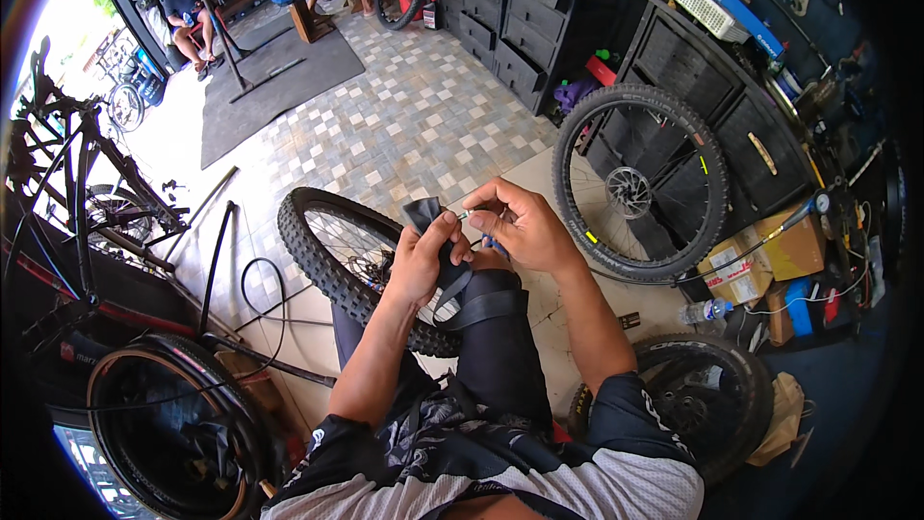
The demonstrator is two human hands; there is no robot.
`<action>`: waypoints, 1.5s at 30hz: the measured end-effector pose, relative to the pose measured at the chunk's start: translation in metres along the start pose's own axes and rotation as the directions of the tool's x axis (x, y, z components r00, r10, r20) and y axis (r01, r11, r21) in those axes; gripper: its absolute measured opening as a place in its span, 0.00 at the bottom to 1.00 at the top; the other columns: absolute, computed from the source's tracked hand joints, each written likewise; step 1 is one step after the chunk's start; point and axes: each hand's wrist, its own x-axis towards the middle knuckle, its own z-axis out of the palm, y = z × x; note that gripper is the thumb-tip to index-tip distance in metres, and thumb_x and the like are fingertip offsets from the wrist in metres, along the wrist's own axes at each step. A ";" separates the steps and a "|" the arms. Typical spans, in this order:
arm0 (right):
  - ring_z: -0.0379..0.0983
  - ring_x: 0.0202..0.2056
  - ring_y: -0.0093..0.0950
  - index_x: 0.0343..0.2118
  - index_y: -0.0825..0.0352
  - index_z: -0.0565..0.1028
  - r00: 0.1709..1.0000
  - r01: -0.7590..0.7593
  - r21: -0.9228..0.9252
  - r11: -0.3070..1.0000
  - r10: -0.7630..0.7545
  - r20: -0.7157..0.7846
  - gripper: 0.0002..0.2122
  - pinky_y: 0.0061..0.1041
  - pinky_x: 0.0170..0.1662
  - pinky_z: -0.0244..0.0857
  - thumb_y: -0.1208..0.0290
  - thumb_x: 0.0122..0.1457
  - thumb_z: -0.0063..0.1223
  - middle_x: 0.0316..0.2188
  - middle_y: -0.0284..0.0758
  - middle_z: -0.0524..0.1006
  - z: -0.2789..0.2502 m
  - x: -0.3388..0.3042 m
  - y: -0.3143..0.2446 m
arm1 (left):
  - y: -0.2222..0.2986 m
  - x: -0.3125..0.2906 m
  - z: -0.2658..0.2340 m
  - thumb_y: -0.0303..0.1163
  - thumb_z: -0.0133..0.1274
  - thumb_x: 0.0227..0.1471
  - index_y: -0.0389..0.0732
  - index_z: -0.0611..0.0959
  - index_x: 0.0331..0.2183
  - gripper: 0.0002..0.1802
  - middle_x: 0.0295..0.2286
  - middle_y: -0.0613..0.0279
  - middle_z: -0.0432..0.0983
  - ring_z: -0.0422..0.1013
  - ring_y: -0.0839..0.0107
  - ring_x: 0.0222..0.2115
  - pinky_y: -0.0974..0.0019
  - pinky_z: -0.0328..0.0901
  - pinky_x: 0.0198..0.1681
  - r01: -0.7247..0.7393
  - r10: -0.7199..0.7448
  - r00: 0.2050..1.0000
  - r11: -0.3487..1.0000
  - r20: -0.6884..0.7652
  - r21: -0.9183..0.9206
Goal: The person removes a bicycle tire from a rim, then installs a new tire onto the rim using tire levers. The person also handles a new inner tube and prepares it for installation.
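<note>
Above my knees, my two hands meet fingertip to fingertip. My left hand [420, 258] is closed around a flat black inner tube [422, 212], its thumb and finger pinching at a small shiny metal piece [465, 215]. From the other side my right hand [527, 227] pinches the end of that piece; it is too small to tell its exact kind. A flat black band [496, 307], apparently more of the tube, lies across my leg. Just left of my hands a knobby bicycle wheel [332, 274] leans by my leg, partly hidden by my left forearm.
Another wheel [712, 193] leans against black drawer cabinets [534, 14] on the right. Below it lie a further tyre [741, 376], a plastic bottle [705, 310] and cardboard boxes [789, 241]. Bicycle frames [82, 183], wheels and a loose cable stand left. Two people sit at the back.
</note>
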 end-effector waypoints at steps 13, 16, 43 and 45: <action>0.79 0.29 0.30 0.39 0.70 0.80 0.998 -0.055 -0.056 0.997 0.057 0.030 0.18 0.31 0.35 0.71 0.56 0.66 0.62 0.27 0.41 0.82 -0.001 -0.001 -0.008 | 0.000 -0.006 -0.010 0.35 0.48 0.72 0.39 0.73 0.29 0.17 0.21 0.65 0.71 0.69 0.76 0.22 0.68 0.68 0.32 -0.159 0.152 0.987 0.961 0.049 0.226; 0.77 0.30 0.25 0.38 0.70 0.79 0.972 -0.208 -0.168 0.964 0.223 0.080 0.15 0.28 0.36 0.71 0.60 0.66 0.62 0.27 0.37 0.82 -0.008 0.000 -0.009 | -0.001 -0.006 -0.011 0.35 0.48 0.72 0.38 0.73 0.29 0.17 0.21 0.65 0.71 0.69 0.76 0.22 0.68 0.68 0.32 -0.163 0.151 0.986 0.955 0.068 0.248; 0.59 0.23 0.13 0.48 0.66 0.83 0.980 -0.199 0.257 0.946 0.191 0.057 0.16 0.19 0.28 0.58 0.64 0.60 0.68 0.33 0.27 0.82 0.008 -0.008 0.019 | -0.002 -0.006 -0.009 0.34 0.47 0.72 0.39 0.74 0.30 0.15 0.21 0.66 0.70 0.68 0.76 0.22 0.68 0.68 0.30 -0.147 0.143 0.989 0.962 0.035 0.230; 0.59 0.23 0.13 0.47 0.67 0.83 0.980 -0.198 0.087 0.976 0.195 0.050 0.16 0.19 0.28 0.59 0.63 0.61 0.68 0.33 0.29 0.83 0.007 -0.008 0.017 | -0.002 -0.006 -0.008 0.35 0.47 0.72 0.39 0.74 0.30 0.15 0.21 0.66 0.70 0.68 0.76 0.21 0.68 0.68 0.30 -0.154 0.145 0.988 0.959 0.056 0.237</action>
